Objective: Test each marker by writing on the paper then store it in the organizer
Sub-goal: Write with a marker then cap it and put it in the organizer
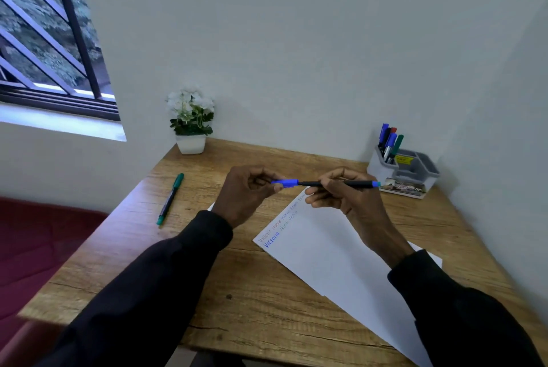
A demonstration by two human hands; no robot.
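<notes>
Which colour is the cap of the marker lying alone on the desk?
Green cap, seen in the head view.

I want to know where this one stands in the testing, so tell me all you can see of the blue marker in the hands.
The blue marker is slim, with a black barrel, a blue end plug and a blue cap, plastic by its look. It lies roughly level in the air above the paper. The right hand grips the barrel; the left hand pinches the cap, which looks seated or nearly so. Its tip is hidden.
</notes>
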